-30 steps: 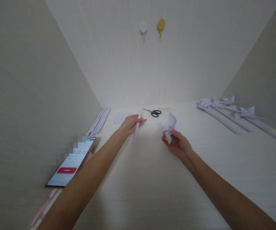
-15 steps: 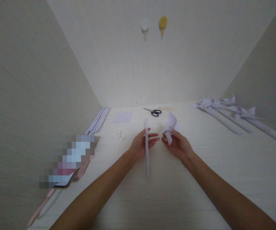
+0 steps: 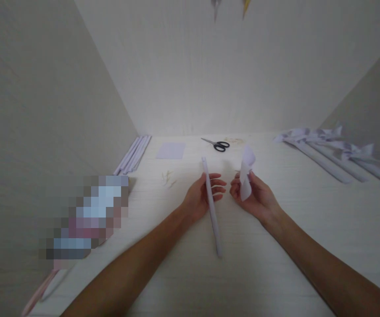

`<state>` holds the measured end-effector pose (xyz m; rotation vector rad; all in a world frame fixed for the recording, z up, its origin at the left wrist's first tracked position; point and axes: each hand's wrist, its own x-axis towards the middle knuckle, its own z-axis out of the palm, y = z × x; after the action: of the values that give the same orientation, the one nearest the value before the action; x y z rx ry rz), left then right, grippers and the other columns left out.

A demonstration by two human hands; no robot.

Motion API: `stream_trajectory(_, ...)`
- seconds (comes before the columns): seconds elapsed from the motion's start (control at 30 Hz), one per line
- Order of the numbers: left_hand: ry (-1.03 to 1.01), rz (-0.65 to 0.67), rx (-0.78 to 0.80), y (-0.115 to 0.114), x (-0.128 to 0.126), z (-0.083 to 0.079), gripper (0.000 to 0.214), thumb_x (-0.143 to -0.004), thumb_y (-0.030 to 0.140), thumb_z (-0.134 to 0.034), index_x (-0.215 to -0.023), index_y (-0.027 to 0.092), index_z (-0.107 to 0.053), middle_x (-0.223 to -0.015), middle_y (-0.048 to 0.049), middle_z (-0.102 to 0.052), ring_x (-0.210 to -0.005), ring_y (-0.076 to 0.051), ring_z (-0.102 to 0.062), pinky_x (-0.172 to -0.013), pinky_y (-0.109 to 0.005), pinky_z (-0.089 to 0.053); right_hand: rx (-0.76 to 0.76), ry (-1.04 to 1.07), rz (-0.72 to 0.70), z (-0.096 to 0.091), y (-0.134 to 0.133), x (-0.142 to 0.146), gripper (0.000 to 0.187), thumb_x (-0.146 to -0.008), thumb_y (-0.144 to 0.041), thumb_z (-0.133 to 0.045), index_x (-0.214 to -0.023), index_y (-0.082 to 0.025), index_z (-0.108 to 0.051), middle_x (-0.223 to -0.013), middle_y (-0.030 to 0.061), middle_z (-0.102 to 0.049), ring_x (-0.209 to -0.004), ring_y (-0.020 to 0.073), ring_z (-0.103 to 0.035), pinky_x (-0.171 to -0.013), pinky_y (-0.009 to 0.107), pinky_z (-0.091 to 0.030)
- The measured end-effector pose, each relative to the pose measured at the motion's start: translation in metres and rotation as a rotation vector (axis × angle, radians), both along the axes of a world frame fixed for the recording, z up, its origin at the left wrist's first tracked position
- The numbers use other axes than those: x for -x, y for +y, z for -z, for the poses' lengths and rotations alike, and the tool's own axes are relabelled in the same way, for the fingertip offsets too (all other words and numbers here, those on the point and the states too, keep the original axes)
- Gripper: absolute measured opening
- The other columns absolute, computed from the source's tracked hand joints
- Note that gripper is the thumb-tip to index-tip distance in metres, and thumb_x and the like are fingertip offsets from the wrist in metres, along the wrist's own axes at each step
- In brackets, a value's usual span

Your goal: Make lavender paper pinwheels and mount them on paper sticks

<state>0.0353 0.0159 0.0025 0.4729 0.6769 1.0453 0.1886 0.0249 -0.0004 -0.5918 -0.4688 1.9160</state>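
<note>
My left hand (image 3: 199, 196) holds a thin white rolled paper tube (image 3: 212, 211) between thumb and palm, its other fingers stretched out. The tube slants, its lower end toward me. In my right hand (image 3: 254, 196) is a curled piece of white paper (image 3: 246, 169), pinched at its middle so that it flares above and below the grip. The two hands are apart, above the white table (image 3: 177, 281). Beyond them lie black-handled scissors (image 3: 220, 145) and a flat pale square of paper (image 3: 171, 150).
Several paper tubes (image 3: 133, 154) lie at the back left. On the right are several tubes (image 3: 325, 165) topped with folded paper pinwheel shapes (image 3: 295, 134). A blurred device (image 3: 91, 211) stands at the left. Small thin bits (image 3: 167, 177) are scattered nearby. Walls enclose three sides.
The camera view has tilted down slightly. The tube in my left hand now slants more. My right hand has moved a little right and turned the curled paper more upright.
</note>
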Motion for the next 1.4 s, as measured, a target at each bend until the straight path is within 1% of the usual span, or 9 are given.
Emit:
stream_trajectory(0.1,-0.017,0.034,-0.024,-0.0017,-0.0011,0.0011,0.031,-0.085,0.030,-0.033,-0.083,0.012,-0.059,-0.071,-0.0064,-0.063,-0.056,-0.010,-0.058,-0.050,-0.020,-0.045,0.026,-0.033,-0.029,0.0004,0.0004,0.0003,0.012,-0.063,-0.028,-0.066,-0.069,-0.021,-0.059,-0.063,-0.0037,-0.061,-0.059,0.0076,-0.056,-0.062,0.018,-0.047)
stream_trajectory(0.2,-0.040,0.063,-0.037,-0.0023,-0.0014,0.0007,0.037,-0.086,0.036,-0.030,-0.086,0.012,-0.059,-0.071,-0.0066,-0.062,-0.057,-0.011,-0.058,-0.048,-0.021,-0.045,0.051,-0.070,-0.046,0.0008,0.0010,0.0000,0.013,-0.063,-0.029,-0.066,-0.069,-0.020,-0.059,-0.060,-0.0034,-0.060,-0.059,0.0074,-0.056,-0.063,0.017,-0.047)
stream_trajectory(0.33,-0.028,0.070,-0.049,-0.0022,-0.0015,-0.0006,0.041,-0.086,0.037,-0.029,-0.077,0.011,-0.060,-0.069,-0.0063,-0.061,-0.054,-0.010,-0.056,-0.044,-0.019,-0.043,0.072,-0.046,-0.037,-0.0003,0.0009,-0.0006,0.013,-0.063,-0.029,-0.066,-0.067,-0.020,-0.058,-0.060,-0.0036,-0.060,-0.057,0.0068,-0.055,-0.061,0.016,-0.047)
stream_trajectory(0.5,0.009,0.091,-0.124,-0.0047,-0.0019,0.0003,0.023,-0.080,0.025,-0.044,-0.071,0.011,-0.060,-0.064,-0.0033,-0.059,-0.052,-0.008,-0.054,-0.047,-0.018,-0.043,0.016,-0.011,0.008,-0.0040,-0.0004,0.0006,0.015,-0.061,-0.029,-0.068,-0.068,-0.022,-0.057,-0.059,-0.0060,-0.058,-0.057,0.0056,-0.054,-0.058,0.014,-0.047)
stream_trajectory(0.6,0.021,0.107,-0.167,-0.0059,-0.0024,0.0016,0.018,-0.076,0.025,-0.052,-0.071,0.010,-0.060,-0.064,-0.0028,-0.059,-0.053,-0.007,-0.055,-0.051,-0.019,-0.045,-0.009,-0.009,0.018,-0.0053,-0.0009,0.0013,0.013,-0.063,-0.029,-0.067,-0.067,-0.022,-0.056,-0.058,-0.0059,-0.057,-0.057,0.0059,-0.054,-0.058,0.015,-0.047)
stream_trajectory(0.77,0.012,0.123,-0.152,-0.0058,-0.0023,0.0008,0.016,-0.069,0.025,-0.060,-0.068,0.009,-0.061,-0.060,-0.0022,-0.059,-0.051,-0.007,-0.055,-0.051,-0.017,-0.045,0.013,0.114,0.008,-0.0058,-0.0019,0.0000,0.014,-0.064,-0.028,-0.066,-0.070,-0.020,-0.056,-0.059,-0.0070,-0.057,-0.058,0.0029,-0.055,-0.060,0.010,-0.046)
stream_trajectory(1.0,-0.018,0.126,-0.154,-0.0062,-0.0010,-0.0006,0.025,-0.058,0.030,-0.070,-0.065,0.010,-0.056,-0.054,0.0014,-0.056,-0.046,-0.004,-0.053,-0.045,-0.012,-0.042,0.056,0.328,0.014,-0.0062,-0.0013,-0.0032,0.012,-0.067,-0.019,-0.060,-0.075,-0.017,-0.052,-0.062,-0.0045,-0.059,-0.058,0.0044,-0.056,-0.056,0.013,-0.049)
stream_trajectory(1.17,0.065,0.218,-0.198,-0.0070,-0.0028,0.0031,0.029,-0.058,0.031,-0.070,-0.068,0.012,-0.051,-0.052,0.0015,-0.058,-0.043,-0.005,-0.053,-0.043,-0.014,-0.042,0.072,0.332,-0.017,-0.0056,-0.0016,-0.0028,0.014,-0.066,-0.019,-0.061,-0.073,-0.017,-0.050,-0.061,-0.0041,-0.059,-0.055,0.0048,-0.056,-0.054,0.014,-0.049)
stream_trajectory(1.4,0.140,0.336,-0.229,-0.0105,-0.0043,0.0013,0.029,-0.061,0.031,-0.068,-0.075,0.013,-0.051,-0.059,0.0006,-0.060,-0.052,-0.008,-0.058,-0.048,-0.017,-0.045,0.010,0.369,0.004,-0.0071,-0.0032,-0.0042,0.012,-0.067,-0.019,-0.060,-0.071,-0.018,-0.049,-0.060,-0.0061,-0.057,-0.056,0.0026,-0.055,-0.056,0.012,-0.048)
